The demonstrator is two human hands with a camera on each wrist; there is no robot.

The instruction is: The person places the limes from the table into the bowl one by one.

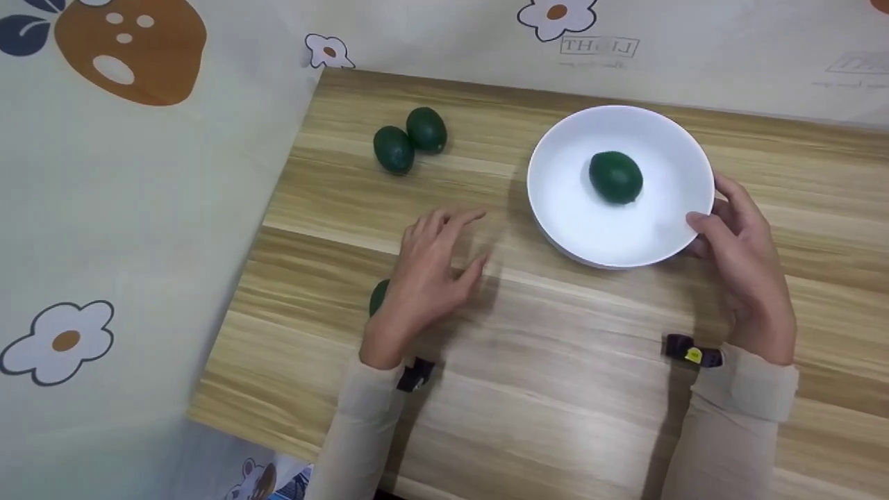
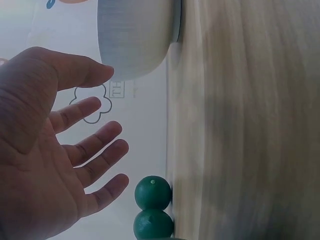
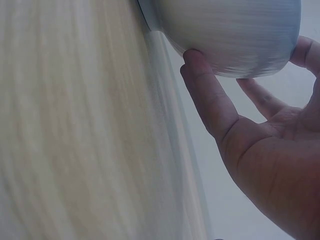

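Observation:
A white bowl (image 1: 555,229) stands on the wooden table, with one smooth, dark green oval fruit (image 1: 616,178) inside it. My right hand (image 1: 746,260) grips the bowl at its right side, thumb over the rim and fingers against the outer wall (image 3: 240,40). To the left of the bowl my left hand (image 1: 434,267) hovers with spread fingers, holding nothing. Partly hidden behind the left wrist is another green fruit (image 1: 378,295). Two more green fruits (image 1: 394,150) lie side by side beyond the left hand; the left wrist view shows this pair (image 2: 153,192) too.
The wooden table (image 1: 555,389) has its left edge to the left of the fruits and its back edge just behind the bowl. A pale cloth with printed flowers (image 1: 66,340) covers the area beyond those edges. Dark straps (image 1: 415,375) sit at both wrists.

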